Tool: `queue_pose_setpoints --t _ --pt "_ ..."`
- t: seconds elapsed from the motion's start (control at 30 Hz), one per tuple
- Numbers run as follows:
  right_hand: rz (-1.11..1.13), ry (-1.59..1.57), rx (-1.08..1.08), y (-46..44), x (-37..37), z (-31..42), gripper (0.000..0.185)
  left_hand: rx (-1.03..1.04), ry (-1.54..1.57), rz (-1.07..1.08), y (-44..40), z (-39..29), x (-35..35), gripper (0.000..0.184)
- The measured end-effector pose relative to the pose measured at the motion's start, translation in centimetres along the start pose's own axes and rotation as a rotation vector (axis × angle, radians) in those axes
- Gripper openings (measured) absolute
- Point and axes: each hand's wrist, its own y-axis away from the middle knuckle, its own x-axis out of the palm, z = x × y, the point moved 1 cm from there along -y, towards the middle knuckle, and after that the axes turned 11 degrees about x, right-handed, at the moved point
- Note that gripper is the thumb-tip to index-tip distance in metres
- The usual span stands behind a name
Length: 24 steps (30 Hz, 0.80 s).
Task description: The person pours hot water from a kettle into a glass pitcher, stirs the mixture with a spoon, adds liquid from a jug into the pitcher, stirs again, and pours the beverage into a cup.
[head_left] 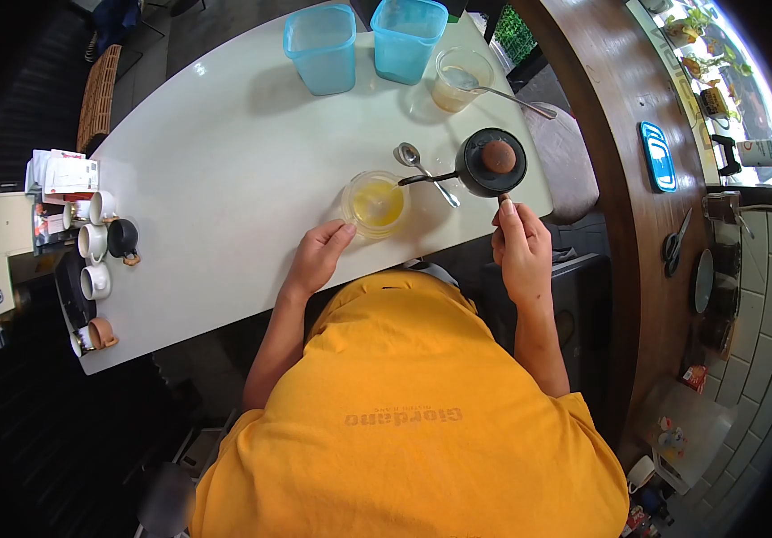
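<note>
My right hand (522, 247) is closed on the handle of a small black kettle (480, 173) with a round brown lid knob. The kettle's thin curved spout points left, its tip over the rim of a clear round plastic tub (377, 230). Yellow liquid (377, 199) lies inside the tub. At the tub's near left edge, the thumb and fingers of my left hand (321, 255) pinch the rim. A metal spoon (439, 186) rests on the table just beyond, passing under the spout. Whether liquid is flowing from the spout is too small to tell.
Two blue plastic containers (320, 54) stand at the far side of the white table (198, 206). Near them is a clear tub (451, 97) with a long spoon (520, 102) across it. Several cups (93, 242) line the left edge. A wooden counter (614, 179) runs along the right.
</note>
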Motion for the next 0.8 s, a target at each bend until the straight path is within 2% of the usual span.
queue_pose_setpoints --t 0.17,0.47,0.63,0.8 --pt "0.007 0.015 -0.032 0.0 0.2 -0.2 0.031 0.013 -0.029 -0.061 -0.3 -0.9 -0.8 0.032" --pt "0.007 0.023 -0.036 -0.2 0.3 -0.3 0.030 0.001 0.071 0.022 -1.5 -0.6 1.5 0.034" --pt "0.006 0.001 -0.026 -0.4 0.2 -0.3 0.030 -0.049 -0.033 0.077 -0.6 0.0 1.2 0.033" --pt "0.009 0.003 -0.003 -0.2 -0.1 -0.2 0.032 -0.011 -0.047 0.032 -0.1 -0.5 -0.1 0.030"
